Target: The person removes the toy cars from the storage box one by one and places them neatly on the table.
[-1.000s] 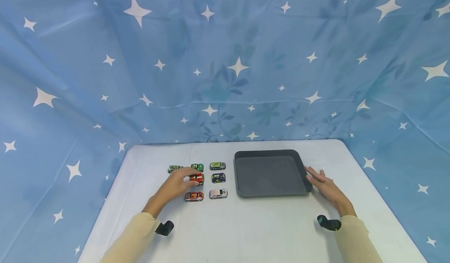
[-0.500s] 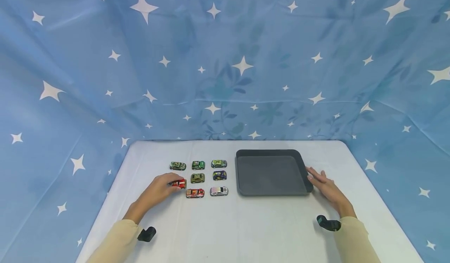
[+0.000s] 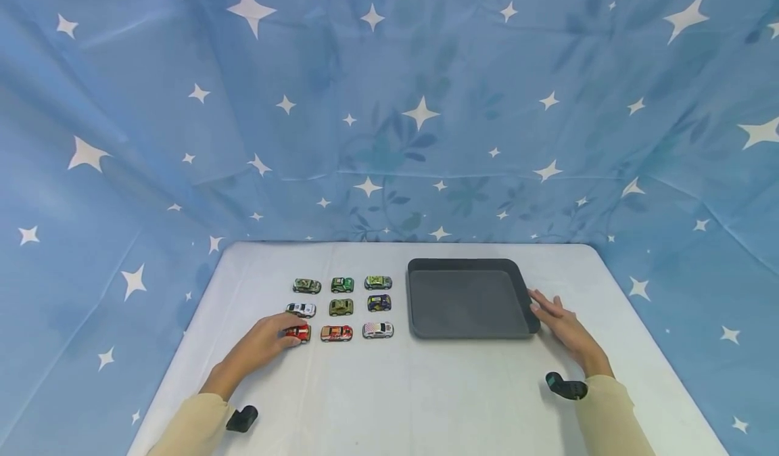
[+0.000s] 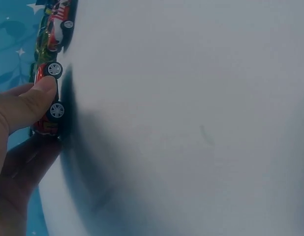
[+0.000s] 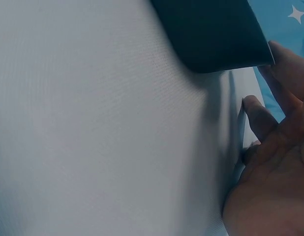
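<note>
My left hand (image 3: pixel 258 341) pinches a red toy car (image 3: pixel 303 333) at the near left corner of a block of toy cars. In the left wrist view the thumb presses the red car's side (image 4: pixel 42 123) between its wheels, with fingers behind it. A white toy car (image 3: pixel 301 310) stands just beyond it, and a red-and-orange toy car (image 3: pixel 337 333) to its right. My right hand (image 3: pixel 566 334) rests at the right wall of a dark grey tray (image 3: pixel 471 337), fingers relaxed. In the right wrist view a fingertip (image 5: pixel 276 49) touches the tray's corner.
Other toy cars stand in rows: a camouflage one (image 3: pixel 307 286), a green one (image 3: pixel 343 285), an olive one (image 3: pixel 341 307), a dark blue one (image 3: pixel 379 303) and a white-pink one (image 3: pixel 378 330). A starry blue curtain (image 3: pixel 389 138) hangs behind the white table (image 3: pixel 389 402).
My left hand has carried the red car left and toward me, out of the middle column to the near left corner. The white and olive cars have come into sight. The right hand stays put.
</note>
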`<state>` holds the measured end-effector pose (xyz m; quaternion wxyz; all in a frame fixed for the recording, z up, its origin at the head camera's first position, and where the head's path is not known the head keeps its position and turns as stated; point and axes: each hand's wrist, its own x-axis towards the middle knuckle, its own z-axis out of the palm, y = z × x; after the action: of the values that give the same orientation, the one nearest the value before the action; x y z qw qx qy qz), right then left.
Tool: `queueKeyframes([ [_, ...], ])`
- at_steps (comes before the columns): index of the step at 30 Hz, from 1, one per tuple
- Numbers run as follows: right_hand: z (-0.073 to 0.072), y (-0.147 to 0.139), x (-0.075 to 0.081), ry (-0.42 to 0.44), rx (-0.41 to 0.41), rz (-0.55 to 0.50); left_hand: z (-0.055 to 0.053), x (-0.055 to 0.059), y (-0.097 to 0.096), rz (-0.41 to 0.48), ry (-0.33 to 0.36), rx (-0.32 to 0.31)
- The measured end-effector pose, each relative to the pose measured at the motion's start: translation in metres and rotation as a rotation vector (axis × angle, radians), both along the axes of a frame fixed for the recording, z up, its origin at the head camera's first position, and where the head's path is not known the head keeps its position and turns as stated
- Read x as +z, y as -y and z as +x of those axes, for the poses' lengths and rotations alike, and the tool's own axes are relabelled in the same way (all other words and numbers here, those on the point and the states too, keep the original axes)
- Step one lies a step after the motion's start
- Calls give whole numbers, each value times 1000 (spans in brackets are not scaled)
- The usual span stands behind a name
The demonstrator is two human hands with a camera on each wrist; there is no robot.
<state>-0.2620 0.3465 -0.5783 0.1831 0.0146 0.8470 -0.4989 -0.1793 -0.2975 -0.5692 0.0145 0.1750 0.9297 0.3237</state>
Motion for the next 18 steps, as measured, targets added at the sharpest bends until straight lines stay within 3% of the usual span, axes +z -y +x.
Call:
queueKeyframes([
  [12, -1, 1, -5, -34, 22, 35, 7, -8, -2, 1, -5, 51],
  [18, -5, 4, 0, 30, 22, 122, 9, -9, -3, -9, 16, 59],
])
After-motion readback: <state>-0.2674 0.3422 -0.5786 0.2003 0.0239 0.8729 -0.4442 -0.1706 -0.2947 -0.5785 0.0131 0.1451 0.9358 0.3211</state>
